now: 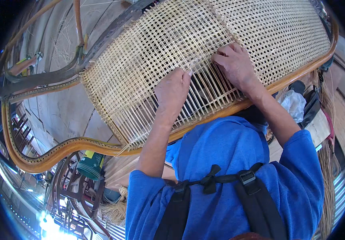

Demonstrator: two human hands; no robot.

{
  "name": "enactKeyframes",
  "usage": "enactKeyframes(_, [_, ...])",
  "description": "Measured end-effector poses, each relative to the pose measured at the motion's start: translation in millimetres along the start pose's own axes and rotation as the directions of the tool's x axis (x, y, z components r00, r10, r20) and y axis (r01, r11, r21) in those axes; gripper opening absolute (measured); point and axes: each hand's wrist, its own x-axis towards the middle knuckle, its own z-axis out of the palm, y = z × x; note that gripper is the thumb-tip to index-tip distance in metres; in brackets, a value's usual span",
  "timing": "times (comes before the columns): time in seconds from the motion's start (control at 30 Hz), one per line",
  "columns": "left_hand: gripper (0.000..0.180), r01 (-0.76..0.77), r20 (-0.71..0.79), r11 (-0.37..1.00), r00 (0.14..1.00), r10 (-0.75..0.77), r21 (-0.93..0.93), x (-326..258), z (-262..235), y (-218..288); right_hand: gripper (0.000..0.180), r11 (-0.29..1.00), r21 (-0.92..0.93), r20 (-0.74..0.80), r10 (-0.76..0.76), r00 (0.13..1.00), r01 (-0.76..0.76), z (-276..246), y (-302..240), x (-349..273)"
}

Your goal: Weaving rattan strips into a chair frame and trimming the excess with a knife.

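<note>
A pale woven cane panel (156,52) is stretched across a curved brown wooden furniture frame (72,148). My left hand (171,92) is closed in a fist on the panel, its thumb tip at the edge of the close weave. Farther right and a little higher, my right hand (234,66) presses bent, closed fingers onto the weave by a seam. Between and below the hands lie parallel cane strands (198,96) with open gaps, few of them crossed. Whatever the fingers pinch is hidden under them.
A finished-looking cane panel (280,32) adjoins at the right. The bare frame arm with a row of holes (16,150) curves out at the left. A green container (90,166) stands below the frame; a clear plastic bag (293,105) and long loose fibres (326,160) are at the right.
</note>
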Motion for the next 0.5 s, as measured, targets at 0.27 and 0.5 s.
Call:
enactKeyframes(0.27, [0.029, 0.018, 0.035, 0.999, 0.999, -0.017, -0.043, -46, -99, 1, 0.023, 0.801, 0.579, -0.086, -0.125, 0.988, 0.152, -22, -48, 52])
enactKeyframes(0.5, [0.02, -0.093, -0.27, 0.996, 0.959, 0.085, -0.014, -130, -173, 19, 0.035, 0.57, 0.82, 0.268, -0.459, 0.847, 0.049, -96, -71, 47])
